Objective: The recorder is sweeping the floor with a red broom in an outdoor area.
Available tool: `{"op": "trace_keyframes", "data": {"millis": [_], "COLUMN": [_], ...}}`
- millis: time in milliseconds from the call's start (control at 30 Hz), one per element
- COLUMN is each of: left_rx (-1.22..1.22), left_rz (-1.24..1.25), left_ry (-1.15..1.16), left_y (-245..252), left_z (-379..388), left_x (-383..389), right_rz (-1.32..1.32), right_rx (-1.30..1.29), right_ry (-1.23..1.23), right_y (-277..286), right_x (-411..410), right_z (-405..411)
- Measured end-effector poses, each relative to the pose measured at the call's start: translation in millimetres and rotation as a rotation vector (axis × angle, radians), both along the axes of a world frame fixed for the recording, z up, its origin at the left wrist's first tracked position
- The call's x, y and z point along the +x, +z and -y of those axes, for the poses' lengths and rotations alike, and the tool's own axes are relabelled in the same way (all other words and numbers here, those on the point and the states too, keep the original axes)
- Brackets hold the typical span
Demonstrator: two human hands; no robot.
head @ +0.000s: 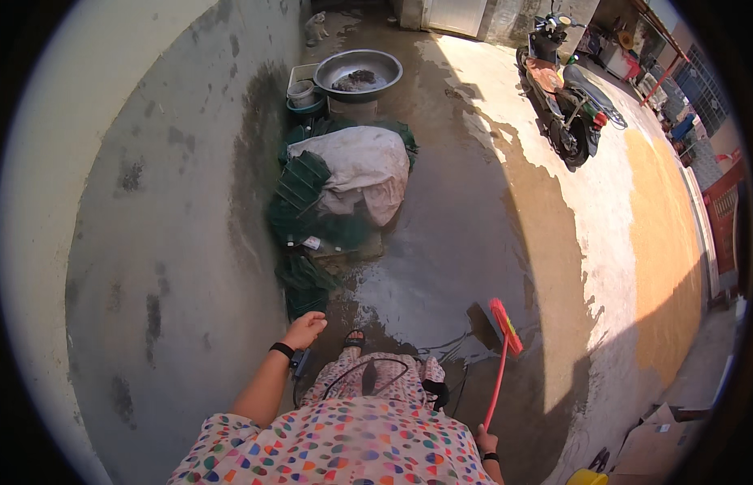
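Observation:
My right hand (487, 441), low in the view, grips the pink-red handle of a broom (499, 382). Its red and yellow-green head (506, 327) is tilted above or at the wet concrete floor (449, 242); contact is unclear. On the other side, my left hand (307, 330) hangs with loosely curled fingers and nothing visible in it. It is nearest to a dark green net (304, 282) lying by the wall. Beyond that, a dirty white sack (358, 157) covers part of a heap of green netting (300, 182).
A metal basin (358, 57) holding something dark, a small bucket (302, 93) and a cat (316, 27) are along the wall (188, 212). A motor scooter (564, 91) stands at the right, near spread grain (661, 242). Cardboard (655, 442) lies at lower right.

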State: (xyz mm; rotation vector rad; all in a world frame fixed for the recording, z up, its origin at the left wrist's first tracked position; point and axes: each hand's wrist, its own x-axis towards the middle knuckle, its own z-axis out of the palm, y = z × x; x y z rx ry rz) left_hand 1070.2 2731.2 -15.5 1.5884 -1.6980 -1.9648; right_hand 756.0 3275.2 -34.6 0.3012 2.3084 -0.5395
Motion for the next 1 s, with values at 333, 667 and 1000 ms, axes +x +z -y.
{"op": "trace_keyframes", "data": {"millis": [333, 667, 1000], "left_rx": [0.172, 0.148, 0.166], "left_rz": [0.093, 0.271, 0.242], "left_ry": [-0.121, -0.223, -0.188], "left_y": [9, 18, 17], "left_z": [39, -16, -3], "left_x": [-14, -9, 5], "right_rz": [0.441, 0.748, 0.787], "right_rx": [-0.689, -0.681, -0.931], "right_ry": [-1.606, -1.626, -1.204], "right_y": [33, -7, 21], "right_x": [136, 195, 88], "right_z": [-32, -80, 91]}}
